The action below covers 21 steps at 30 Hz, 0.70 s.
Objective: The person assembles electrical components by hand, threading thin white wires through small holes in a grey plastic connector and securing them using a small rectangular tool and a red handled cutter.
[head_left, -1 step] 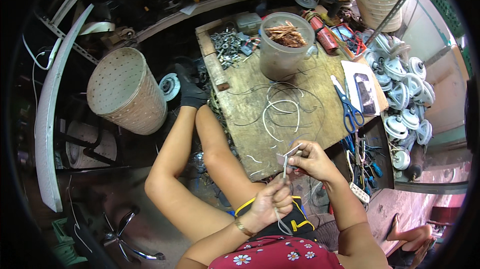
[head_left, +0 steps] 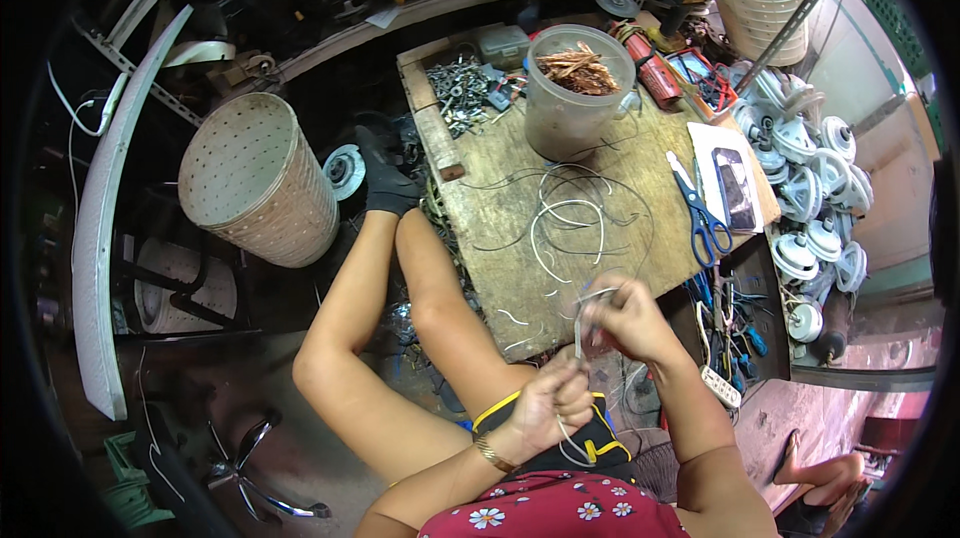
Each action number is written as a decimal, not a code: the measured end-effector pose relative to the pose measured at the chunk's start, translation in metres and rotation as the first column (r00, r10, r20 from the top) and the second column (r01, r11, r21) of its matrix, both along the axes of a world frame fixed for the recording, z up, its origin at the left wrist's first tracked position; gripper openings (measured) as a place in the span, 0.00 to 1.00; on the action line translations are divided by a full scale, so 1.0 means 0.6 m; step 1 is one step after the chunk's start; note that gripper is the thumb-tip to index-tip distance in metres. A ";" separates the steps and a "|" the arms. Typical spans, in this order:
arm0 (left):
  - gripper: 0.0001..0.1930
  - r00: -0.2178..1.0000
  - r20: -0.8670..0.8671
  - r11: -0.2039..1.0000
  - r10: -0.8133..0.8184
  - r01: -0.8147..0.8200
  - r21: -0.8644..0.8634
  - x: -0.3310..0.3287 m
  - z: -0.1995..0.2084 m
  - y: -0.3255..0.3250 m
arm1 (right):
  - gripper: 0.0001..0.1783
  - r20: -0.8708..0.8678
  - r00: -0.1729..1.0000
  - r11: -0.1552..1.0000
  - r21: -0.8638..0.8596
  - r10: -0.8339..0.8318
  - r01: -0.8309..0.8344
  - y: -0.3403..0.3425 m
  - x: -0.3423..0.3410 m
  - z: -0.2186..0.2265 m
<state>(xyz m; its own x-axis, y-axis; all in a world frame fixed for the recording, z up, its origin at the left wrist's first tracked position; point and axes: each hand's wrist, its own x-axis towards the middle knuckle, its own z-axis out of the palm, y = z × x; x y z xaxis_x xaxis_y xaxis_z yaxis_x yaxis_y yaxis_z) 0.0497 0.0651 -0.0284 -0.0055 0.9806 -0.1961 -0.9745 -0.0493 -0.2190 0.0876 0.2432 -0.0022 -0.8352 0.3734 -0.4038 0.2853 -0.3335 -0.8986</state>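
Observation:
My left hand is closed around a light grey cable just past the near edge of the workbench. A loop of that cable hangs below the fist. Close above it my right hand, partly smeared by motion, has its fingers curled in a pinch at the cable's upper end. A pale strand sticks out toward the bench between its fingers. Whether a blade is also in that hand, I cannot make out. Loose white wire lies coiled on the wooden bench, with short white scraps nearer me.
A clear bucket of copper wire stands on the bench, with blue scissors and a phone to the right. White wheel-like parts are heaped beyond. Pliers lie lower right. A perforated basket stands left.
My right hand has turned and its fingers have drawn in, now blurred. A small flat, light piece seen by its fingertips no longer shows clearly. The left hand keeps its grip.

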 end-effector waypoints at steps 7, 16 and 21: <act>0.08 1.000 -0.023 0.999 0.020 -0.019 0.048 -0.024 -0.001 -0.012 | 0.12 0.042 0.982 0.851 0.507 -0.186 0.140 0.088 -0.034 -0.062; 0.09 0.985 -0.169 0.999 0.032 -0.028 0.029 -0.048 0.009 -0.010 | 0.17 -0.039 0.999 0.258 0.965 0.004 0.036 0.094 -0.061 -0.101; 0.09 0.963 -0.269 0.999 0.022 -0.029 -0.023 -0.056 0.012 -0.006 | 0.09 -0.156 0.984 0.654 0.754 0.082 0.065 0.051 -0.034 -0.029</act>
<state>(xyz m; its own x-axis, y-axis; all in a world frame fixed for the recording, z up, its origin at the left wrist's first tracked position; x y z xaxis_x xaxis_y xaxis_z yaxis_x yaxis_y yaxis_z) 0.0159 0.0613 -0.0212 -0.0864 0.9738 -0.2102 -0.9957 -0.0771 0.0522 0.0672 0.2737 -0.0193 -0.8639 0.4795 0.1543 0.1119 0.4812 -0.8694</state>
